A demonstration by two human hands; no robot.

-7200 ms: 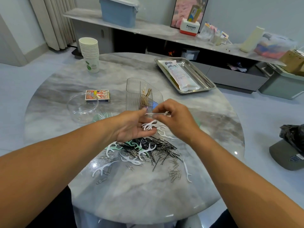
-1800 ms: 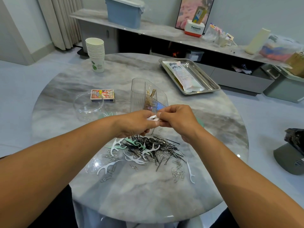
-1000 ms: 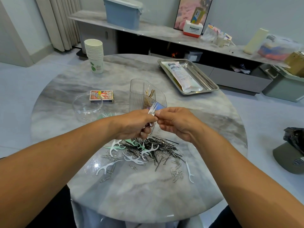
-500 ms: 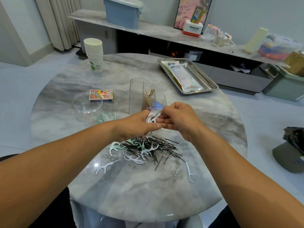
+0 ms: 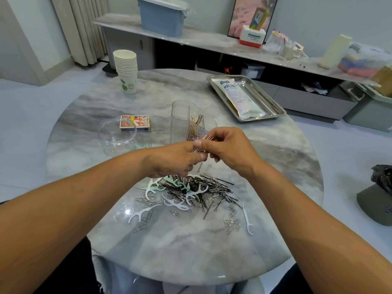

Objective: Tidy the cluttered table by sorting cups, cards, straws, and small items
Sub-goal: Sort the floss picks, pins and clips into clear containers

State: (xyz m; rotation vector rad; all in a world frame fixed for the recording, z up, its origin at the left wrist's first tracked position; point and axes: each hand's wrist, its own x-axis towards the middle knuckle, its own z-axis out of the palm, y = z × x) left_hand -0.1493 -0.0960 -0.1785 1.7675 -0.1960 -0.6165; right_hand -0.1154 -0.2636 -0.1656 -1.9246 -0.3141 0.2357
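While our two hands meet just in front of the clear divided holder, the head view shows what we are sorting. Our left hand is curled round a small bundle of thin pins, and our right hand pinches the same bundle at its upper end — both closed on it, close to the holder's near lip.

We judge these pins light, stiff and slick; a loose pinch would let them fan out or slip, so holding near the middle with the ends aligned looks safest. The holder looks thin-walled and easy to tip.

Nearer us than the holder lies the mixed pile of hairpins, paper clips and floss picks, tangled, with stray clips towards the table edge. Left of the holder sit a clear round dish and a card box; beyond-left stands the cup stack; beyond-right the steel tray. Open room lies right of the holder — bare marble there.
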